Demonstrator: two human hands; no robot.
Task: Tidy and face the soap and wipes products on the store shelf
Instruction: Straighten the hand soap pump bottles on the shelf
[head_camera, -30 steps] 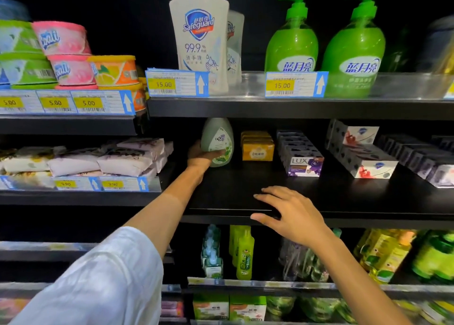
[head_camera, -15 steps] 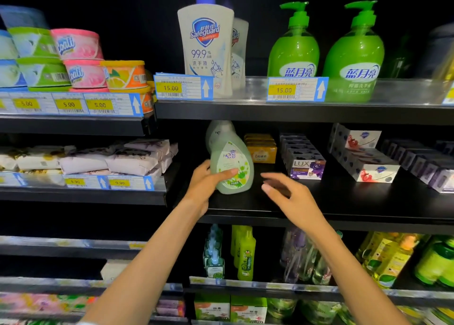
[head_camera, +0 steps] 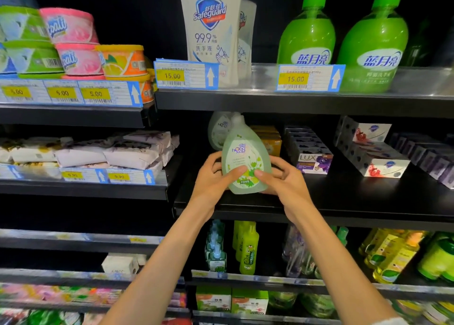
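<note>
**Me:** Two hands on one bottle rn. Left hand (head_camera: 213, 177) wraps its left side, thumb across the label; right hand (head_camera: 282, 181) cups the right side, fingertips on the label's lower edge. Both gripping, neither loose.

**Coworker:** Which bottle, where's it sitting?

**Me:** Pale green Hong Kay hand-soap bottle (head_camera: 245, 157), near the front of the black middle shelf (head_camera: 344, 202), label facing me, tilted a bit to the left. Can't tell if the base is on the shelf or just off it, my fingers hide it.

**Coworker:** What's behind?

**Me:** Second bottle of the same soap (head_camera: 219, 133) just behind-left, then yellow soap boxes (head_camera: 269, 138), Lux boxes (head_camera: 312, 155) to the right, Safeguard soap boxes (head_camera: 375, 152) farther right.

**Coworker:** Risks?

**Me:** Imo if I let go while it's leaning, it tips and knocks the one behind or rolls off the front lip. It looks smooth, so it could slip. Also if I twist too far the label ends up off-centre, and my right elbow swinging out could nudge the Lux row.
</note>
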